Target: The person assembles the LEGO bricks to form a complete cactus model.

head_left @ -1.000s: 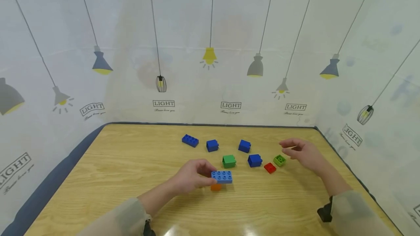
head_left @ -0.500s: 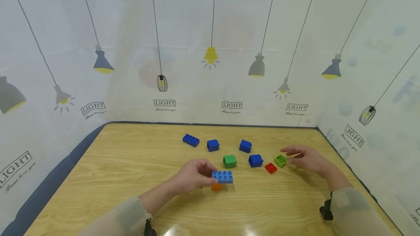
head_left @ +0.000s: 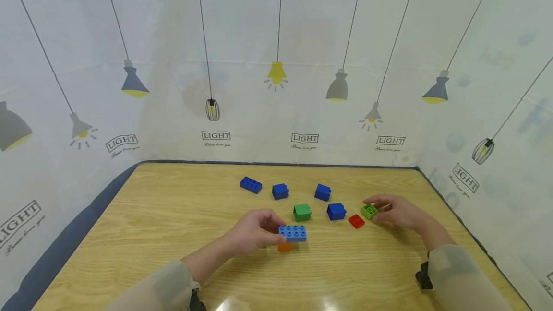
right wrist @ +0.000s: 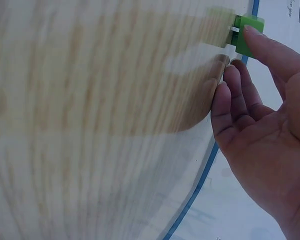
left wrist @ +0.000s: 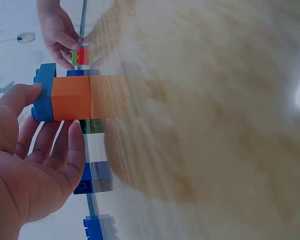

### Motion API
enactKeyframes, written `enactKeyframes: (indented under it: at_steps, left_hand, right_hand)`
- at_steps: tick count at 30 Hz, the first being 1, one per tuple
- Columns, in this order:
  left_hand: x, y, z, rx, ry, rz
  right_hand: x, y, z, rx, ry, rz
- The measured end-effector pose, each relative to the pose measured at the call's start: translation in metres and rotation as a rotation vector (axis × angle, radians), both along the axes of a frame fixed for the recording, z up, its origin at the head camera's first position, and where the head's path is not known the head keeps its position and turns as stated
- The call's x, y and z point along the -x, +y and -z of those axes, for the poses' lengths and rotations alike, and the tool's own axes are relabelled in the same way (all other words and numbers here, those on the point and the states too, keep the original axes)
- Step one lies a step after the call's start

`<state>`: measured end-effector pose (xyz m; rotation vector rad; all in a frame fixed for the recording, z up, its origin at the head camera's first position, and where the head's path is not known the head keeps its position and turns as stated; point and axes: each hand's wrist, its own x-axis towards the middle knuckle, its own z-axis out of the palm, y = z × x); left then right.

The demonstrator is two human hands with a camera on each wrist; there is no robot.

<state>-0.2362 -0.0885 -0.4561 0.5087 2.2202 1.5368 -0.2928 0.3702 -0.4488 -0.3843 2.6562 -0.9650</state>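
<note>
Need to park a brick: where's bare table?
Bare: table between its left edge and left hand; near side, between orange brick and right sleeve. Crowded: green brick to right hand, with a blue brick and red brick between.

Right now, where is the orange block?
The orange block is on the table, in the lower middle of the head view, directly under the light blue brick that the left hand holds, with the green block beyond it.

Counter [head_left: 173, 215]: wood-grained, under left hand [head_left: 255, 232] and right hand [head_left: 399, 216]
Backdrop [head_left: 242, 28]: white, beyond both
Grey printed lamp [head_left: 337, 88]: beyond the gap between them
</note>
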Motion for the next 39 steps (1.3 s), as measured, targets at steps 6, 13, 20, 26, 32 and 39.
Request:
enactKeyframes:
  at_steps: [6, 13, 20, 26, 32, 39]
  left_hand:
    - [0.0, 0.0, 0.0, 0.003, -0.001, -0.003]
    - [-0.001, 0.0, 0.0, 0.016, 0.007, -0.003]
    - [-0.001, 0.0, 0.0, 0.012, 0.004, -0.005]
    - [-0.001, 0.0, 0.0, 0.013, 0.0, -0.006]
    - [0.0, 0.0, 0.0, 0.014, 0.008, -0.003]
    - [-0.002, 0.0, -0.002, 0.008, 0.002, -0.005]
  right_hand:
    - [0.0, -0.002, 0.002, 0.011, 0.006, 0.028]
    - [-0.002, 0.0, 0.004, 0.029, 0.016, 0.07]
    - [-0.007, -0.007, -0.002, 0.09, 0.039, 0.135]
    - [-0.016, -0.025, -0.013, 0.152, 0.115, 0.112]
    - [-0.026, -0.049, -0.022, 0.256, 0.166, 0.068]
    - [-0.038, -0.078, -0.035, 0.313, 0.221, 0.008]
